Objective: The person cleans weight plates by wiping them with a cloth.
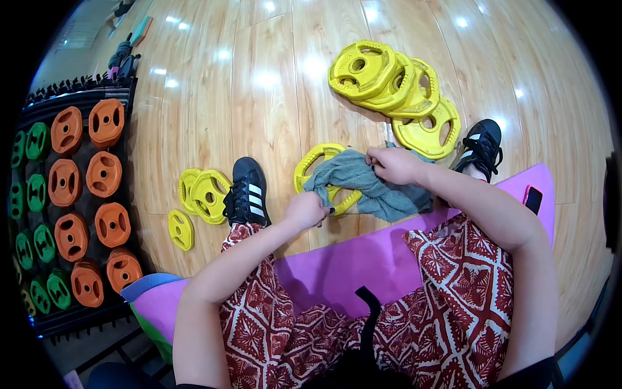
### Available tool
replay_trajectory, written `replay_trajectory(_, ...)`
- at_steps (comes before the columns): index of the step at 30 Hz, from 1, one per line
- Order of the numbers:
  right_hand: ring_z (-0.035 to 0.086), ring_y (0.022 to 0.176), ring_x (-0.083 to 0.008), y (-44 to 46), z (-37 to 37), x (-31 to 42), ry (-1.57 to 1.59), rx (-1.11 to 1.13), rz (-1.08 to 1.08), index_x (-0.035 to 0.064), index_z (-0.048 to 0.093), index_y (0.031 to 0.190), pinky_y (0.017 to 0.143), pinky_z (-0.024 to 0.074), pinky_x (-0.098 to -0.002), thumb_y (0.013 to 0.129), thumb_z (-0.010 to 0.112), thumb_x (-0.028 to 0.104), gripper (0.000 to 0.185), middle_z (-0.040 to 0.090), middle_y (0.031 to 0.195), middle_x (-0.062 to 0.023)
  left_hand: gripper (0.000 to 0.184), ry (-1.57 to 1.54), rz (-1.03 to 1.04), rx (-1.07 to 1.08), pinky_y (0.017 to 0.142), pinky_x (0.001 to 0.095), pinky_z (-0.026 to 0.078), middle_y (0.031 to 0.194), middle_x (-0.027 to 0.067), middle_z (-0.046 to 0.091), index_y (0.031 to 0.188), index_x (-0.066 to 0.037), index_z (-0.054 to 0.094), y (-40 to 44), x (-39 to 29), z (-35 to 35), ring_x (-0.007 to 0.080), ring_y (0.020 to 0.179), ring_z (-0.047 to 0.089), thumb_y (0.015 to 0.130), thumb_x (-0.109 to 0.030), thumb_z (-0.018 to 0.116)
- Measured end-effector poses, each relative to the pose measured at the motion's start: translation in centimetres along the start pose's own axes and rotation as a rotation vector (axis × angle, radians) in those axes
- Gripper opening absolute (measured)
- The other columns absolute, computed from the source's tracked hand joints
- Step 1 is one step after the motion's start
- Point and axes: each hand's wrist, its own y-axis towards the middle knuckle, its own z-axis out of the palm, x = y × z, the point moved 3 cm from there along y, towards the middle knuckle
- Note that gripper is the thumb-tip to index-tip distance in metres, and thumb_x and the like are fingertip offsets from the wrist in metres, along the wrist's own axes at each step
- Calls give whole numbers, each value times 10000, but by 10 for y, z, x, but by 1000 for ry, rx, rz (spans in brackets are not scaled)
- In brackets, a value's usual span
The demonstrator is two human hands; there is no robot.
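A grey-green cloth [372, 188] lies bunched over a yellow weight plate [313, 157] on the wooden floor between the two shoes. My left hand [306, 211] is closed on the cloth's left end, at the lower left side of the plate. Higher and to the right, my right hand [393, 164] pinches the upper edge of the cloth. The plate's upper left rim and part of its lower rim show; the cloth hides the rest.
Overlapping yellow plates [363, 68] lie at the upper right, and smaller yellow plates [208, 196] beside the left shoe [247, 188]. A rack with orange plates [67, 182] and green ones stands at far left. A phone [532, 200] rests on the purple mat [343, 262].
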Motion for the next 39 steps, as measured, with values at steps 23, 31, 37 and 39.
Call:
replay_trajectory(23, 566, 829, -323, 0, 2, -5, 28, -12, -22, 73, 504, 957, 720, 442, -409, 764, 456, 130, 207, 592, 858, -158, 221, 398, 9, -116, 553, 311, 484, 572, 37, 618, 669, -64, 646, 4, 27, -21, 167, 540, 606, 765, -250, 576)
replay_trajectory(31, 568, 824, -319, 0, 1, -3, 21, 2, -3, 80, 501, 959, 710, 443, -411, 762, 457, 128, 207, 597, 853, -144, 256, 25, 40, 37, 555, 304, 481, 530, 7, 605, 571, -79, 631, 6, 2, -4, 144, 497, 584, 754, -237, 549)
replay_trajectory(37, 568, 789, -312, 1, 2, -4, 21, -14, -9, 76, 498, 964, 692, 447, -395, 764, 482, 111, 204, 588, 830, -136, 222, 112, 39, 23, 558, 297, 485, 552, 31, 614, 615, -60, 641, 8, 22, -15, 147, 516, 601, 756, -217, 574)
replay_trajectory(39, 568, 793, -309, 1, 1, -3, 18, -9, -7, 76, 498, 964, 692, 447, -393, 763, 482, 110, 204, 587, 832, -133, 194, 165, 48, 39, 555, 288, 486, 573, 47, 623, 659, -39, 642, 8, 27, -20, 149, 528, 610, 754, -202, 599)
